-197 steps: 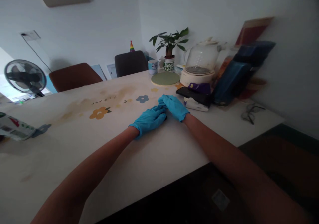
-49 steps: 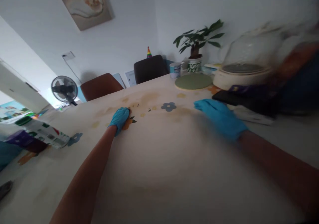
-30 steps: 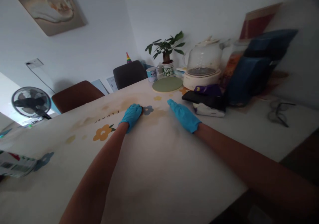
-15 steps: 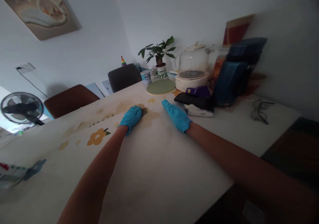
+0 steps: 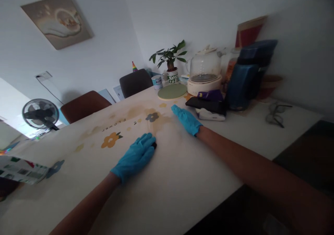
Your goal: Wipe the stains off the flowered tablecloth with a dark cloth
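Both my hands wear blue gloves and rest on a white tablecloth (image 5: 182, 169) printed with flowers. My left hand (image 5: 135, 156) lies palm down, its fingers curled over a small dark object (image 5: 154, 145) pressed to the cloth. It sits just on the near side of a brownish stain (image 5: 159, 120) around a blue flower print (image 5: 152, 116). My right hand (image 5: 187, 119) lies flat and open on the cloth at the stain's right edge, holding nothing.
Behind my right hand lie a black flat case (image 5: 206, 105), a purple packet (image 5: 210, 95), a glass kettle (image 5: 205, 68), a green mat (image 5: 172, 91), a potted plant (image 5: 171, 59) and blue bags (image 5: 247, 78). Glasses (image 5: 276, 113) lie right. A printed package (image 5: 21, 169) lies left. Two chairs (image 5: 83, 104) and a fan (image 5: 40, 114) stand beyond.
My left hand has slid back toward me from the blue flower print, the dark object still under its fingers. My right hand has stayed flat in nearly the same spot.
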### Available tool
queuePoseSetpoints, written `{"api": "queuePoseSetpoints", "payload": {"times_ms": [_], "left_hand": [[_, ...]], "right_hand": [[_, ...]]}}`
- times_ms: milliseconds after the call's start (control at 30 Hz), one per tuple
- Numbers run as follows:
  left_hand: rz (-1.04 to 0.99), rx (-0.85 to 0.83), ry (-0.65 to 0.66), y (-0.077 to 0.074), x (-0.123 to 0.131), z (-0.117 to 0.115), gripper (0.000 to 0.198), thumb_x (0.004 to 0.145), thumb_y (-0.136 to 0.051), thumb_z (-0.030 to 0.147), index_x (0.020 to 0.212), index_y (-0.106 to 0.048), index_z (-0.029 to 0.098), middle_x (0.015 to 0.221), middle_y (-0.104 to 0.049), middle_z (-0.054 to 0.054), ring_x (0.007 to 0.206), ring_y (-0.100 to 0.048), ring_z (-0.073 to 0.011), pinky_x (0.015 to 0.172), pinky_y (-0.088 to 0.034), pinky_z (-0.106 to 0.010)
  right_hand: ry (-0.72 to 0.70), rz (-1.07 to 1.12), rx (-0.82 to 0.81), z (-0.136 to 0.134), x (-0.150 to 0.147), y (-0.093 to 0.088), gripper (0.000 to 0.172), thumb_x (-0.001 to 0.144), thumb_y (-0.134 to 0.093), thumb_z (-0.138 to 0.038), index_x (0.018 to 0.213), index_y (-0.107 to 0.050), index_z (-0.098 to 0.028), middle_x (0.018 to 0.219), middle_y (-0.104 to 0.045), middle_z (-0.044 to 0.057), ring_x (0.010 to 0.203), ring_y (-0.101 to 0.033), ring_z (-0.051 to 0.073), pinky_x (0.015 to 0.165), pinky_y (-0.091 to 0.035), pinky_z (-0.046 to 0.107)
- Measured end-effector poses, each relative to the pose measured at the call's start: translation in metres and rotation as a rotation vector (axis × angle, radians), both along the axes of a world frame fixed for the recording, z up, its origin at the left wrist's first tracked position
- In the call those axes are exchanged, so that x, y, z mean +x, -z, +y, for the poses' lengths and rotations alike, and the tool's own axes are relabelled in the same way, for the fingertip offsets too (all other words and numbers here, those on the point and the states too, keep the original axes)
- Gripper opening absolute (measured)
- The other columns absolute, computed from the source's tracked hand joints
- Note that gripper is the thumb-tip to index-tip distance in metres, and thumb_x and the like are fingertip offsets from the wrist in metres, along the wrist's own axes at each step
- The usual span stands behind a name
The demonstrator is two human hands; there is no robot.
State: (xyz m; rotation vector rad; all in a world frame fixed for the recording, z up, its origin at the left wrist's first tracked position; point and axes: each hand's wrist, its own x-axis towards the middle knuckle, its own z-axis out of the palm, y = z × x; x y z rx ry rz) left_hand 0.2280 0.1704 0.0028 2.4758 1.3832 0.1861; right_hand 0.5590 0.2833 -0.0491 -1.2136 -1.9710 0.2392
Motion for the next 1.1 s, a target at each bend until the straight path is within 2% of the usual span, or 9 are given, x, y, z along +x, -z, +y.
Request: {"api": "queuePoseSetpoints", "payload": {"times_ms": [133,233,300,467,600,667,800,967,1100], "left_hand": [[0.002,-0.026,0.086,0.002,0.000,-0.027,0.068,0.113,-0.033,0.064,0.172,-0.049,0.034,0.183,-0.033,-0.002,0.172,-0.029,-0.0275,0.144,-0.022,-0.053],[0.013,-0.019,0.150,0.001,0.014,-0.021,0.067,0.114,-0.031,0.065,0.171,-0.049,0.036,0.183,-0.032,-0.001,0.172,-0.028,-0.0270,0.144,-0.022,-0.054],[0.033,-0.006,0.199,-0.002,0.030,-0.007,0.065,0.114,-0.031,0.064,0.170,-0.051,0.036,0.183,-0.032,-0.002,0.173,-0.025,-0.0277,0.144,-0.019,-0.056],[0.091,0.034,0.283,-0.009,0.082,0.045,0.064,0.115,-0.029,0.056,0.170,-0.052,0.032,0.185,-0.029,-0.003,0.176,-0.013,-0.0312,0.143,-0.005,-0.064],[0.105,0.060,0.314,-0.013,0.111,0.085,0.064,0.114,-0.031,0.052,0.171,-0.048,0.031,0.187,-0.025,-0.001,0.176,-0.010,-0.0321,0.141,-0.003,-0.068],[0.095,0.076,0.279,-0.012,0.118,0.103,0.063,0.114,-0.030,0.051,0.171,-0.049,0.031,0.186,-0.027,0.000,0.176,-0.013,-0.0315,0.141,-0.004,-0.069],[0.106,0.095,0.072,-0.010,0.117,0.139,0.061,0.113,-0.031,0.046,0.166,-0.054,0.025,0.184,-0.033,-0.006,0.174,-0.019,-0.0313,0.141,-0.010,-0.067],[0.120,0.068,-0.148,-0.011,0.099,0.184,0.060,0.112,-0.031,0.042,0.165,-0.055,0.026,0.185,-0.030,-0.007,0.174,-0.019,-0.0324,0.140,-0.013,-0.070],[0.132,0.065,-0.288,-0.013,0.077,0.215,0.064,0.111,-0.028,0.042,0.167,-0.053,0.023,0.187,-0.025,-0.010,0.174,-0.016,-0.0383,0.137,-0.011,-0.078]], "right_hand": [[0.029,0.045,-0.111,-0.005,-0.005,-0.009,0.063,0.107,-0.035,-0.028,0.163,-0.063,-0.021,0.167,-0.061,0.010,0.160,-0.053,0.032,0.136,-0.040,0.057],[0.029,0.094,-0.146,-0.009,-0.009,-0.013,0.063,0.110,-0.033,-0.031,0.164,-0.061,-0.015,0.173,-0.055,0.011,0.161,-0.050,0.032,0.137,-0.037,0.054],[0.035,0.161,-0.186,-0.008,-0.012,-0.013,0.062,0.111,-0.033,-0.033,0.164,-0.061,-0.016,0.174,-0.053,0.010,0.162,-0.050,0.032,0.137,-0.037,0.053],[0.053,0.276,-0.224,-0.005,-0.014,-0.009,0.064,0.113,-0.030,-0.037,0.168,-0.058,-0.018,0.172,-0.055,0.010,0.160,-0.053,0.032,0.131,-0.048,0.054],[0.059,0.397,-0.216,-0.008,-0.014,-0.009,0.063,0.116,-0.035,-0.048,0.166,-0.061,-0.021,0.165,-0.063,0.012,0.155,-0.059,0.033,0.131,-0.047,0.059],[0.069,0.494,-0.242,-0.007,-0.016,-0.010,0.062,0.115,-0.040,-0.051,0.162,-0.065,-0.019,0.163,-0.065,0.014,0.154,-0.060,0.034,0.131,-0.046,0.058],[0.081,0.528,-0.306,-0.001,-0.021,-0.007,0.060,0.112,-0.047,-0.045,0.161,-0.065,-0.016,0.171,-0.056,0.013,0.162,-0.050,0.033,0.136,-0.041,0.051],[0.031,0.431,-0.306,-0.007,-0.014,-0.001,0.056,0.113,-0.046,-0.043,0.165,-0.063,-0.030,0.174,-0.053,0.004,0.159,-0.053,0.033,0.137,-0.039,0.053],[0.053,0.254,-0.273,-0.012,-0.007,-0.003,0.055,0.113,-0.046,-0.039,0.164,-0.064,-0.030,0.173,-0.054,0.005,0.162,-0.048,0.035,0.141,-0.032,0.052]]}}
